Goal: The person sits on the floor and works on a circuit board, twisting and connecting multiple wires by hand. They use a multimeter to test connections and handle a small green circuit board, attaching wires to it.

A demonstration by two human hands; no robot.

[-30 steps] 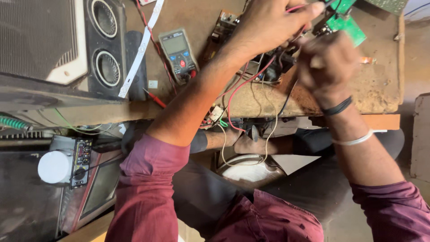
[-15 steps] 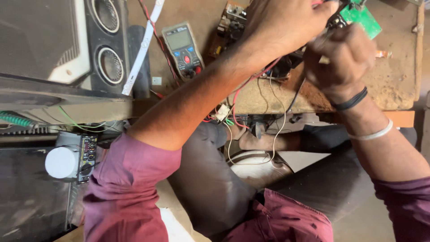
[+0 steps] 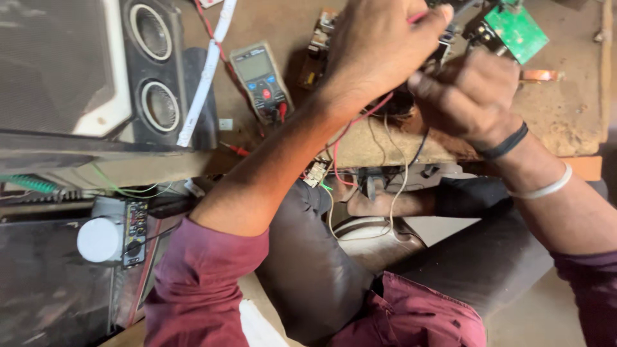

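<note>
My left hand [image 3: 379, 54] reaches over the worn wooden bench [image 3: 565, 122] with its fingers closed on a thin red-handled probe [image 3: 421, 16]. My right hand [image 3: 469, 96], with a black band and a white band on the wrist, is fisted just to the right of it around a dark tool whose tip is hidden. Both hands meet beside a green circuit board [image 3: 517, 29] at the top. Red, white and black wires [image 3: 360, 128] hang from under the hands over the bench edge.
A grey multimeter [image 3: 260, 80] with a red lead lies left of my left hand. Further left are a white strip [image 3: 205, 71] and a black two-cone speaker [image 3: 154, 71]. A dark cabinet with a white knob [image 3: 99, 239] sits lower left. My knees are below the bench.
Both hands stay together by the green board. The view has shifted, so the board and the hands sit slightly further right in the picture.
</note>
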